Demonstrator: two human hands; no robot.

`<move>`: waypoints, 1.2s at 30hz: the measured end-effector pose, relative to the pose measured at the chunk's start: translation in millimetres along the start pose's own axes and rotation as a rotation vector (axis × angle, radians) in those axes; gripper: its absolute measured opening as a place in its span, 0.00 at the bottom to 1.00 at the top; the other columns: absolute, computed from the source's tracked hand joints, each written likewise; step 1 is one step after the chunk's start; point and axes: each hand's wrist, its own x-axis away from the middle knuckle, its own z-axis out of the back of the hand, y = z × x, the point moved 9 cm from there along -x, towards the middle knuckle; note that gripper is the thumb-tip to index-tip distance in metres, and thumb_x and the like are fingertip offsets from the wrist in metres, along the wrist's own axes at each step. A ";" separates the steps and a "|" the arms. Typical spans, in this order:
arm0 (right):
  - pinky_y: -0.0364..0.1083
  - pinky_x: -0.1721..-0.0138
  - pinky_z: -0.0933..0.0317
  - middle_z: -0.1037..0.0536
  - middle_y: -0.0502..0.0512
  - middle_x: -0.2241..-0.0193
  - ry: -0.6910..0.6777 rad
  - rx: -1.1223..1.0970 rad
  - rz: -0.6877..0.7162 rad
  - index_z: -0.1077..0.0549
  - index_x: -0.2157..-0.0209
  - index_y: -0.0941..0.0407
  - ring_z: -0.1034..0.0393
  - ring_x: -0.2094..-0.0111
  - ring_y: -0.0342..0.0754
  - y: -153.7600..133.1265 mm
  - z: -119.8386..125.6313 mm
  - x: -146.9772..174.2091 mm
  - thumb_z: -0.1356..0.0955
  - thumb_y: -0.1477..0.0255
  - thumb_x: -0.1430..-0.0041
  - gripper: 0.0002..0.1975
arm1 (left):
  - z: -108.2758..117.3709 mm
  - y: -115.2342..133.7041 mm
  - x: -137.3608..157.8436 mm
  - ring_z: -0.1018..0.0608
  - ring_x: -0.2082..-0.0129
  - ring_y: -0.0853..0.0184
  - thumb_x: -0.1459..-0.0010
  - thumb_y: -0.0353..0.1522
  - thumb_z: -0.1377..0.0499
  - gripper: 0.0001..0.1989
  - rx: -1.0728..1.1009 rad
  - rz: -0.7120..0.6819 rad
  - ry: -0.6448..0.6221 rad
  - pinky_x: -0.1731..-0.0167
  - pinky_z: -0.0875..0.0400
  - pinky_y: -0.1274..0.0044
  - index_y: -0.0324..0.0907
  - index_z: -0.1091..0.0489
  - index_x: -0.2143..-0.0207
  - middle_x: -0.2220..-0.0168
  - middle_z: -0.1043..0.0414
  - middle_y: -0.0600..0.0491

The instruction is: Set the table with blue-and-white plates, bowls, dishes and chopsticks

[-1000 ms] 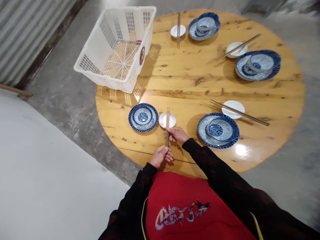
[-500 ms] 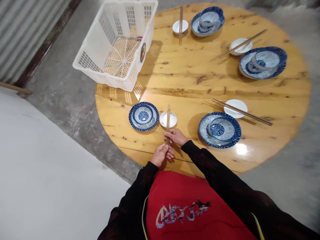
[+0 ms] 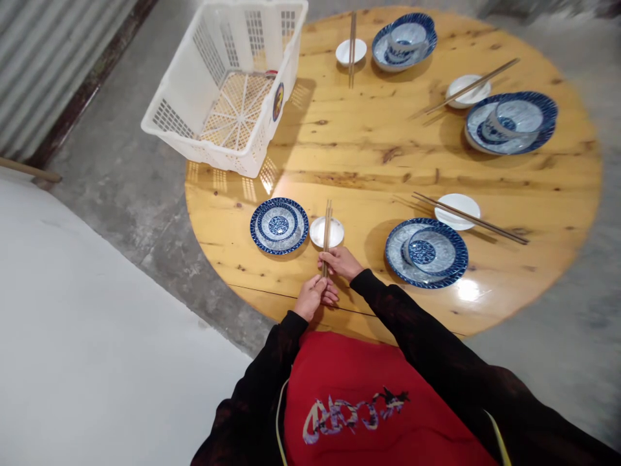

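A pair of wooden chopsticks (image 3: 327, 226) points away from me, their far part over a small white dish (image 3: 338, 232). My right hand (image 3: 339, 261) pinches them around the middle, just in front of the dish. At their near end, my left hand (image 3: 313, 296) is closed on the same pair with thumb and fingers. Left of the dish sits a blue-patterned plate (image 3: 255, 234) with a matching bowl (image 3: 278, 224) on it. To the right lies another such plate (image 3: 394, 254) carrying a bowl (image 3: 431, 251).
At the table's left edge stands a white plastic crate (image 3: 251, 158) with lattice sides. Farther round the wooden table (image 3: 349, 155) are more settings: plates with bowls, a white dish (image 3: 457, 220) with chopsticks (image 3: 485, 226) across it, and similar ones behind. A white surface (image 3: 97, 336) fills the lower left.
Both hands have shifted very slightly away from me, and the chopsticks reach a little farther over the small dish. The other tableware stays put.
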 end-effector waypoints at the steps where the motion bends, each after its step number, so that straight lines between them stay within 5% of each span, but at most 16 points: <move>1: 0.37 0.87 0.49 0.24 0.54 0.81 0.003 -0.010 -0.002 0.29 0.79 0.59 0.42 0.88 0.36 0.5 -0.1 0.0 0.31 0.68 0.43 0.14 | 0.3 0.5 -0.4 0.24 0.78 0.72 0.42 0.48 0.37 0.22 -0.002 0.000 0.006 0.76 0.33 0.82 0.38 0.34 0.65 0.72 0.25 0.50; 9: 0.38 0.85 0.50 0.35 0.48 0.90 0.016 0.049 0.032 0.33 0.81 0.56 0.43 0.87 0.39 0.8 3.7 8.1 0.31 0.48 0.45 0.26 | 1.6 10.1 -3.5 0.24 0.77 0.73 0.41 0.47 0.38 0.20 -0.007 -0.036 0.016 0.76 0.34 0.82 0.38 0.33 0.65 0.73 0.25 0.51; 16: 0.39 0.84 0.48 0.32 0.50 0.87 0.003 0.023 0.035 0.34 0.81 0.56 0.39 0.85 0.40 -1.6 6.3 16.6 0.31 0.39 0.51 0.32 | 4.1 11.2 -8.0 0.24 0.78 0.73 0.41 0.47 0.38 0.20 -0.023 -0.032 0.041 0.77 0.35 0.83 0.38 0.33 0.66 0.73 0.26 0.52; 36: 0.40 0.88 0.46 0.26 0.55 0.81 0.097 -0.083 -0.029 0.29 0.77 0.57 0.36 0.87 0.42 20.3 13.0 25.3 0.29 0.47 0.54 0.26 | 8.6 11.4 -11.7 0.26 0.81 0.72 0.54 0.62 0.39 0.34 -0.126 -0.110 0.085 0.80 0.36 0.79 0.39 0.35 0.66 0.75 0.27 0.53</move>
